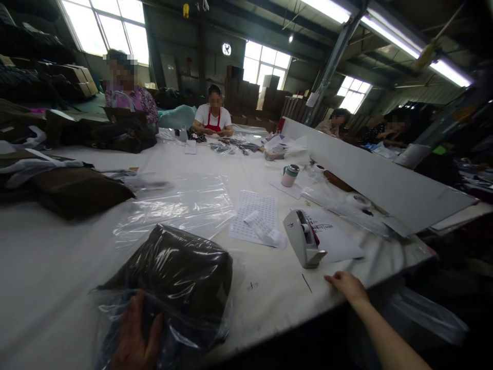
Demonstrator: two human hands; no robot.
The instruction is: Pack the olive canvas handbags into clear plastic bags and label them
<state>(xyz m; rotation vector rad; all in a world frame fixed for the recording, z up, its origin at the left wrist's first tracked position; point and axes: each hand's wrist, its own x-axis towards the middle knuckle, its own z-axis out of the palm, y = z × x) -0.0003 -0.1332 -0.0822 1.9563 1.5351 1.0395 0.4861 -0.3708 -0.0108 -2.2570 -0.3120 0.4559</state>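
A dark olive folded textile item in a clear plastic bag [185, 272] lies near the table's front edge. My left hand [136, 334] rests on the bag's near side, thumb and fingers apart. To the right stands a grey tape dispenser [298, 239] with a red part inside. My right hand [348, 287] is just in front of it, thumb and forefinger pinched together. Whatever sits between those fingertips is too small to make out. A sheet of printed labels [256, 210], with a curled strip on it, lies between the bag and the dispenser.
Flat clear plastic bags [181, 200] lie behind the bagged item. A pink-green mug [290, 176] and a handwritten sheet [335, 234] are farther right, near a white partition [385, 174]. Dark bundles [77, 190] lie at left. A person in a red apron [213, 121] sits opposite; others work nearby.
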